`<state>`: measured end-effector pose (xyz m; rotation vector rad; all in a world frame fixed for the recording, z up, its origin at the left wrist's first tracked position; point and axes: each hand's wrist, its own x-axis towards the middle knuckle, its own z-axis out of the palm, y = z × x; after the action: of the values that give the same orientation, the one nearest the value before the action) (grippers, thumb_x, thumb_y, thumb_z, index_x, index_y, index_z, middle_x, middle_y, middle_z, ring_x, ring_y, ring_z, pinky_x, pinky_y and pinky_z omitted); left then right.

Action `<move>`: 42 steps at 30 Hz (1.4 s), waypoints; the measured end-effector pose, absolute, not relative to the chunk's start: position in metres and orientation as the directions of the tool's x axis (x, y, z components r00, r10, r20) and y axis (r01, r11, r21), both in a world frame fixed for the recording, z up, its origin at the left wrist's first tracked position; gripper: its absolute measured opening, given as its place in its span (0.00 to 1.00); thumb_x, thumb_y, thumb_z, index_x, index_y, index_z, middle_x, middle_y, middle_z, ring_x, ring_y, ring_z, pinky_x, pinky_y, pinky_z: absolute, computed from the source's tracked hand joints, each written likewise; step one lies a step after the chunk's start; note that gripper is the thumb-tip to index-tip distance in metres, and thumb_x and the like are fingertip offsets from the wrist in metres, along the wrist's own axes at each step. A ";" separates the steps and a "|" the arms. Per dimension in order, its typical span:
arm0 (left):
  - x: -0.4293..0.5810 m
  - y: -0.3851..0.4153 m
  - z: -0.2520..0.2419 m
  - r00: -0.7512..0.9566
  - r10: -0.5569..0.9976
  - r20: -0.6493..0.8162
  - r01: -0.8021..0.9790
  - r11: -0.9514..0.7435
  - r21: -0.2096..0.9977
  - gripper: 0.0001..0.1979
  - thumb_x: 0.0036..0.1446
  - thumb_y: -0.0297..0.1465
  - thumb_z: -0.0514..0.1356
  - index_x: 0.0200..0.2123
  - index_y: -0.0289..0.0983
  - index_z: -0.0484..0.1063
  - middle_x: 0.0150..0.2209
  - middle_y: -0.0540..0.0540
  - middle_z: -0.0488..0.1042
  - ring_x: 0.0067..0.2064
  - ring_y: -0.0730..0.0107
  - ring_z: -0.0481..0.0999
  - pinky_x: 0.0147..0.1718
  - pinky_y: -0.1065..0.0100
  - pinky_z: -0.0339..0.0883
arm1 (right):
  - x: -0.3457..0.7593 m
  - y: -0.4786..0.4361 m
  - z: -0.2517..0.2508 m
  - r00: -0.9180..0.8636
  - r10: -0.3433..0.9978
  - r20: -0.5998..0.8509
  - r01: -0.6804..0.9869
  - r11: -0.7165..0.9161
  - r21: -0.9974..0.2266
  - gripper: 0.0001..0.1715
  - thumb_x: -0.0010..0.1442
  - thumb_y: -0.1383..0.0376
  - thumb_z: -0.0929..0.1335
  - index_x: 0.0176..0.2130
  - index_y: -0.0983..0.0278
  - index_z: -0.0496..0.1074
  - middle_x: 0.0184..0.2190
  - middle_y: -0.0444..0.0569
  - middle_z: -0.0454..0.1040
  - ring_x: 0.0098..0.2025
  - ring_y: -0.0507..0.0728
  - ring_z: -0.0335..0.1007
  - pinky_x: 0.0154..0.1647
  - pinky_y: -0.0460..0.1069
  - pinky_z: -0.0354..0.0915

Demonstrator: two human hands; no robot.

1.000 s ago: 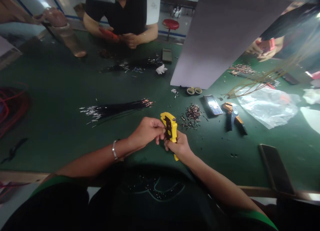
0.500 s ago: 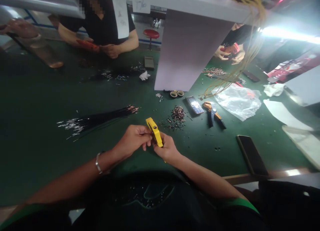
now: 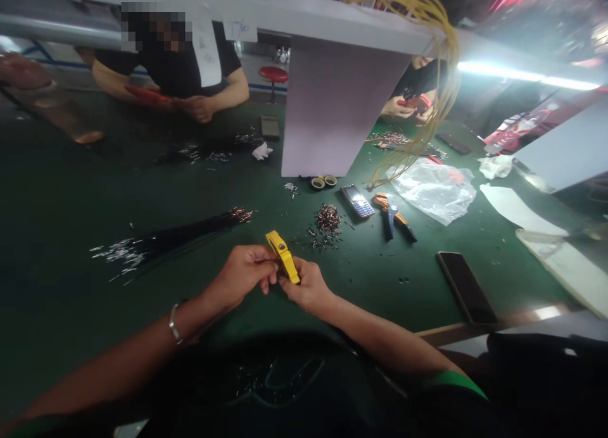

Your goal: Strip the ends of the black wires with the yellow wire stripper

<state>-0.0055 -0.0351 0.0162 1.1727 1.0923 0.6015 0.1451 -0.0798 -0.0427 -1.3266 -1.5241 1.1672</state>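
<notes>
right now, the left hand [image 3: 240, 275] and right hand [image 3: 304, 287] clench a yellow wire stripper [image 3: 284, 256].

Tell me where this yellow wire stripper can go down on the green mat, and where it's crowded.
Bare green mat shows between the orange-handled wire stripper and the black smartphone, and left of the black wire bundle. It is crowded around the pile of metal terminals, the keypad phone and the tape rolls.
</notes>
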 end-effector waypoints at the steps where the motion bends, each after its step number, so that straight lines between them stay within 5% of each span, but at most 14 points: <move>1: -0.005 -0.035 0.016 0.399 0.845 -0.356 0.152 0.321 0.935 0.05 0.41 0.22 0.56 0.21 0.33 0.72 0.17 0.51 0.70 0.16 0.79 0.65 0.17 0.76 0.61 | 0.145 -0.080 -0.044 -0.130 0.991 0.006 0.290 0.043 -0.956 0.04 0.51 0.65 0.64 0.28 0.63 0.68 0.20 0.42 0.68 0.22 0.50 0.62 0.26 0.45 0.60; 26: -0.006 -0.032 0.014 0.390 0.866 -0.312 0.152 0.274 0.950 0.03 0.39 0.25 0.58 0.20 0.34 0.71 0.17 0.51 0.71 0.17 0.77 0.67 0.18 0.74 0.63 | 0.147 -0.080 -0.040 -0.061 0.998 0.023 0.536 0.052 -0.842 0.03 0.53 0.65 0.66 0.29 0.61 0.65 0.23 0.44 0.71 0.24 0.53 0.65 0.26 0.45 0.59; 42: -0.008 -0.025 0.007 0.386 0.866 -0.317 0.122 0.293 0.948 0.03 0.41 0.23 0.58 0.20 0.32 0.72 0.17 0.51 0.71 0.16 0.78 0.67 0.16 0.75 0.62 | 0.144 -0.072 -0.062 -0.046 0.995 0.086 0.500 0.098 -0.861 0.05 0.51 0.63 0.65 0.27 0.62 0.65 0.21 0.44 0.69 0.23 0.53 0.65 0.27 0.47 0.60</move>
<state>-0.0083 -0.0254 0.0066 1.1839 1.0773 0.6514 0.1444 -0.0719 -0.0619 -1.4947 -1.6451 0.8570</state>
